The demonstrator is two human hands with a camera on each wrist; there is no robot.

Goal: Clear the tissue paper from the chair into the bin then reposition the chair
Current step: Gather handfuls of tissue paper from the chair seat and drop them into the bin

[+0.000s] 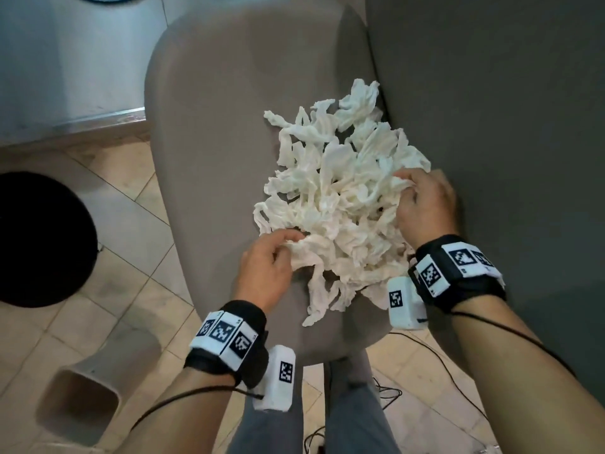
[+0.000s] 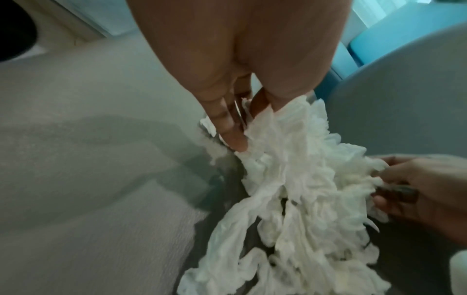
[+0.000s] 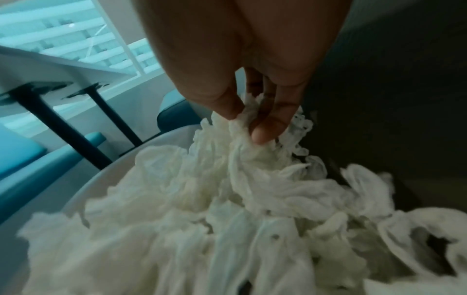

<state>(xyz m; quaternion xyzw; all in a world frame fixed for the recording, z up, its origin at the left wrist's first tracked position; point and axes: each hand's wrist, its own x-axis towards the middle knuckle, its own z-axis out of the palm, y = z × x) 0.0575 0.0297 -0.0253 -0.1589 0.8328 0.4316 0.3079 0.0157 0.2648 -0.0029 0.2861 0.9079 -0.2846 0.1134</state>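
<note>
A grey chair (image 1: pixel 209 132) fills the view before you, on a tiled floor (image 1: pixel 108 191). A black bin (image 1: pixel 42 237) stands at the left. A crumpled white tissue (image 1: pixel 334 198) heap lies on the seat, toward its right. Your left hand (image 1: pixel 266 268) pinches the heap's near edge with curled fingers (image 2: pixel 228 127); your right hand (image 1: pixel 425 204) grips its right edge, fingers (image 3: pixel 265 127) curled into the paper.

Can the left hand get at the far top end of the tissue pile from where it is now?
Probably yes. The left hand grips the near edge of the tissue pile, and nothing but tissue lies on the chair seat between it and the far end.
</note>
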